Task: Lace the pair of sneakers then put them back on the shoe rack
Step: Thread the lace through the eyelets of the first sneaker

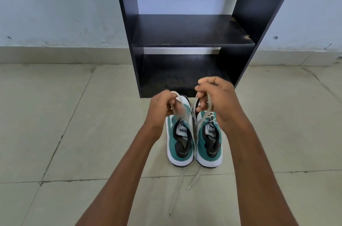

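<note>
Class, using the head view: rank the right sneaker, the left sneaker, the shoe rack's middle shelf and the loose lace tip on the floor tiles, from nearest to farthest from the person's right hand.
1. Right sneaker, directly under the right hand.
2. Left sneaker, beside it, to the left.
3. Middle shelf, ahead on the shoe rack.
4. Loose lace tip, on the tiles closest to the person.
</note>
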